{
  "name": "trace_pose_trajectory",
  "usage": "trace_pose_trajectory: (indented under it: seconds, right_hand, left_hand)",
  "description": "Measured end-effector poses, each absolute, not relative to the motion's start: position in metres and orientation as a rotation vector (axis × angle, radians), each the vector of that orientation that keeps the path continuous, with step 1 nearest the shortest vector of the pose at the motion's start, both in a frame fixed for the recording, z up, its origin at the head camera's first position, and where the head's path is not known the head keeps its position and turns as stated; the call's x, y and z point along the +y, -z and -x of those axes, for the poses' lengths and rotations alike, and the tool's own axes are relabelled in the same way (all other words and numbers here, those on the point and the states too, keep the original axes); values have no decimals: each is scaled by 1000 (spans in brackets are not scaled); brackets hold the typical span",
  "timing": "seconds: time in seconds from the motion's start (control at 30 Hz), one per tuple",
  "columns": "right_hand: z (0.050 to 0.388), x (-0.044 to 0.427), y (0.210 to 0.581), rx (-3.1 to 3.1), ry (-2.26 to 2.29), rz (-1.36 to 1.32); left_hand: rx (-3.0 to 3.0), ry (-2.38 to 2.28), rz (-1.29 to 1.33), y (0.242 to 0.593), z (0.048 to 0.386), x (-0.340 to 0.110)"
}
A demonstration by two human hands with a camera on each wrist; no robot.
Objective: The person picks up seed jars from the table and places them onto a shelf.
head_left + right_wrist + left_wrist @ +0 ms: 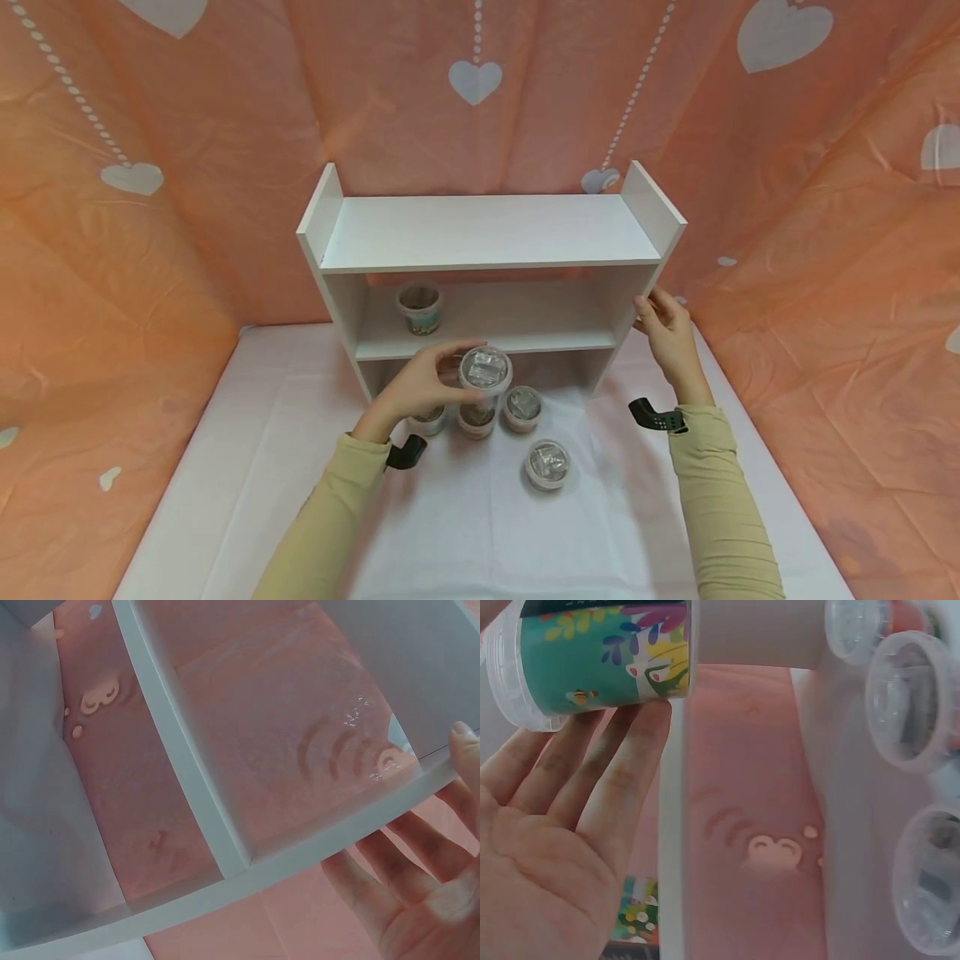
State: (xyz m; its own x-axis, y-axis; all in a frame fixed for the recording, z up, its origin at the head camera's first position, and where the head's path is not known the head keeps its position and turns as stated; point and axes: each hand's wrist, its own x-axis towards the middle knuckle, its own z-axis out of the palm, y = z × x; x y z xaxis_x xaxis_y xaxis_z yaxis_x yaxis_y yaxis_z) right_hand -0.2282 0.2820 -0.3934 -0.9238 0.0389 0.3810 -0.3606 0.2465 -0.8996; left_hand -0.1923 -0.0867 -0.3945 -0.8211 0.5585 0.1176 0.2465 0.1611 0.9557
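Note:
My left hand (423,385) grips a clear plastic jar (486,369) with a transparent lid, held up in front of the lower part of a white shelf unit (487,232). In the left wrist view the jar (604,656) has a green label with leaves and a bee, and the fingers (626,780) curl against its side. At the right side panel of the shelf unit, my right hand (671,337) pinches the edge. The right wrist view has the thumb (466,754) at the panel's edge (330,836) and the other fingers along its outer side.
A similar jar (420,308) stands at the left of the middle shelf. On the white tablecloth (465,533), several more jars stand by the unit's base, with one jar (547,464) nearer the front. An orange curtain (405,100) with white hearts surrounds the table.

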Motion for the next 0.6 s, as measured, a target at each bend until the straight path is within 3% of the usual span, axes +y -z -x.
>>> trace_pose_trajectory:
  seconds: [0.6]
  right_hand:
    - [229, 283, 395, -2206, -1723, -294]
  left_hand:
    - [2223, -1874, -622, 394, 221, -78]
